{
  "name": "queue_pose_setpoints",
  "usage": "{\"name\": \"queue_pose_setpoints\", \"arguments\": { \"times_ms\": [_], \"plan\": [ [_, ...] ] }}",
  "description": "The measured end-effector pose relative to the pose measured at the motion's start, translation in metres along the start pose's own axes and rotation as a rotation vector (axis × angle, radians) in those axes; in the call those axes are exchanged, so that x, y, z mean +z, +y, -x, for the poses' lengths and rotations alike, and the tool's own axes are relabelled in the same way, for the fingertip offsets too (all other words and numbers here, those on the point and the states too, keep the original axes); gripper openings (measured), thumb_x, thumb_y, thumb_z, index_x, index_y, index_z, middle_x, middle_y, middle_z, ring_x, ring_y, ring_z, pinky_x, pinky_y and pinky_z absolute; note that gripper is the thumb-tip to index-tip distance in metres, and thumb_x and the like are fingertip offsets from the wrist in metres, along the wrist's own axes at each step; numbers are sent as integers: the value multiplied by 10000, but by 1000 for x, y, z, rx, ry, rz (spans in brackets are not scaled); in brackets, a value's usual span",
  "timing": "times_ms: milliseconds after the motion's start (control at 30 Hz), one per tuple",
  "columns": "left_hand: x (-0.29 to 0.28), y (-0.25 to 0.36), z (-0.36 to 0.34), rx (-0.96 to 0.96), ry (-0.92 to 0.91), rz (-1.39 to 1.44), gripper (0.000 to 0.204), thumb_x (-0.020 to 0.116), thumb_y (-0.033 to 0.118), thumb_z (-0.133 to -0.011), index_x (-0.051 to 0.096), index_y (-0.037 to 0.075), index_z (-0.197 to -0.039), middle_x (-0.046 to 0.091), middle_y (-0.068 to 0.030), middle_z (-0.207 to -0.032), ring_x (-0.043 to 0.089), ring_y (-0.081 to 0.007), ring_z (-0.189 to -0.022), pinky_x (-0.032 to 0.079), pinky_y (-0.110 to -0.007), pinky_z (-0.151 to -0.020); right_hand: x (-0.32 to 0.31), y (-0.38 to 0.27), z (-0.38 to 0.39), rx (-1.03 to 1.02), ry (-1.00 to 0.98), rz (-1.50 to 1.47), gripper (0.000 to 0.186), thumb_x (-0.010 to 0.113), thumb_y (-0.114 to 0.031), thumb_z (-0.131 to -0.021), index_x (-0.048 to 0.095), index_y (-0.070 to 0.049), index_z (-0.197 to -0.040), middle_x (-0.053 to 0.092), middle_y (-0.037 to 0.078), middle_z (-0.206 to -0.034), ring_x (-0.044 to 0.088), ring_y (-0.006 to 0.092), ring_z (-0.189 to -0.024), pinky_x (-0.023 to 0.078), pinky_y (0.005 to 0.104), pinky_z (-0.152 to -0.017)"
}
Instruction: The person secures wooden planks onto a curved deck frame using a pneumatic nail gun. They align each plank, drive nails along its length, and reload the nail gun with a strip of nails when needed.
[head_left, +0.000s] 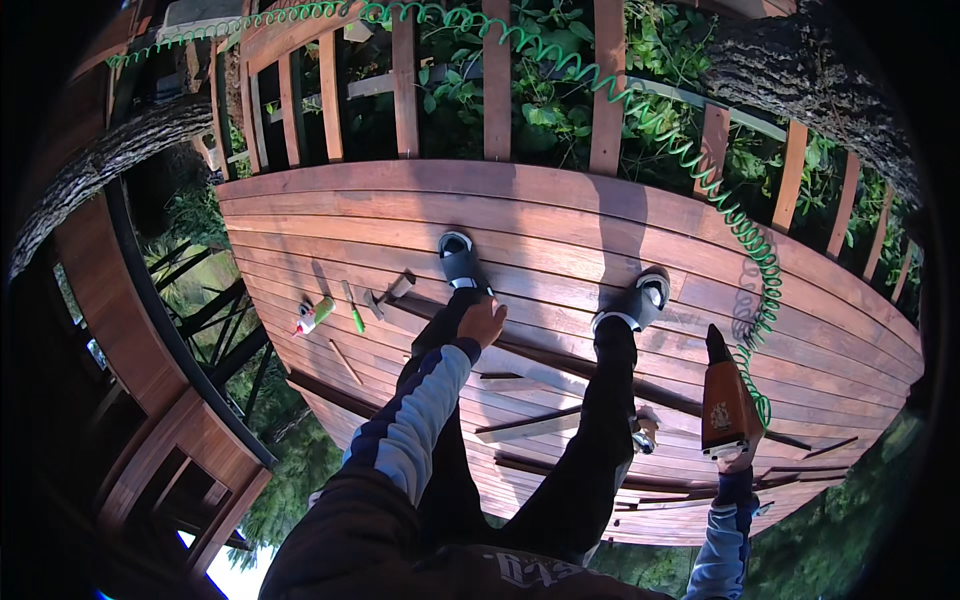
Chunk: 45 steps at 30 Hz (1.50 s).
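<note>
An orange pneumatic nail gun (pixel 727 405) with a dark nose is in my right hand (pixel 738 460), held over the right part of the wooden deck (pixel 560 215). Most of my right fingers are hidden behind it. A green coiled air hose (pixel 768 290) runs from beside the nail gun up over the railing. My left hand (pixel 482 322) hangs in front of my left leg, with nothing in it and its fingers loosely extended. Beyond it to the left lie a hammer (pixel 392 292), a green-handled hand tool (pixel 353 308) and a white-and-green bottle (pixel 315 315) with a red tip.
Slatted wooden railing (pixel 497 85) borders the far side, with plants behind. Loose dark wood strips (pixel 540 425) lie around my feet. A thin stick (pixel 345 362) rests at left. Beside my right leg sits a partly hidden object (pixel 646 430). Tree trunks (pixel 810 85) flank the deck.
</note>
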<state>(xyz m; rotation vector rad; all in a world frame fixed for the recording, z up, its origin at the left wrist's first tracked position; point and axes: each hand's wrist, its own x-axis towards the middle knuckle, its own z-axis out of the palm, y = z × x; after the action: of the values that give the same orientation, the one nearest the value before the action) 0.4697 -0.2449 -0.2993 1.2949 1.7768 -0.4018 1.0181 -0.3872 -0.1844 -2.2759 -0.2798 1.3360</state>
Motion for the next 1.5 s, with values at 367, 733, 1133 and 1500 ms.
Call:
{"name": "queue_pose_setpoints", "arguments": {
  "times_ms": [367,733,1133,1500],
  "plan": [
    [-129,-142,-237,142,137,-433,538,568,408,-893,462,11,-1241,541,-192,-1225,509,-347,-1140,491,-452,-881,409,-68,-60,-508,-661,218,515,692,-70,-785,529,17,-1265,600,144,-1216,602,202,-1070,481,307,-922],
    [-141,-156,-331,272,235,-617,925,707,458,-761,176,273,-1494,123,-97,-1571,101,-302,-1454,385,-595,-1014,559,-80,-73,-606,-600,297,577,787,-74,-685,564,7,-1211,624,158,-1113,629,187,-943,503,259,-841],
    [-140,-146,-328,220,230,-535,974,770,316,-709,192,248,-1490,89,-120,-1572,74,-325,-1453,396,-636,-989,611,-105,-84,-814,-415,453,267,754,-92,-661,656,-21,-899,690,116,-802,684,262,-721,540,316,-641],
    [-138,-148,-331,211,218,-558,974,756,340,-728,166,246,-1499,60,-117,-1578,95,-346,-1447,428,-629,-958,624,-115,-77,-686,-453,492,526,755,-182,-660,605,-32,-1141,664,203,-1010,645,366,-936,520,369,-803]
  ]
}}
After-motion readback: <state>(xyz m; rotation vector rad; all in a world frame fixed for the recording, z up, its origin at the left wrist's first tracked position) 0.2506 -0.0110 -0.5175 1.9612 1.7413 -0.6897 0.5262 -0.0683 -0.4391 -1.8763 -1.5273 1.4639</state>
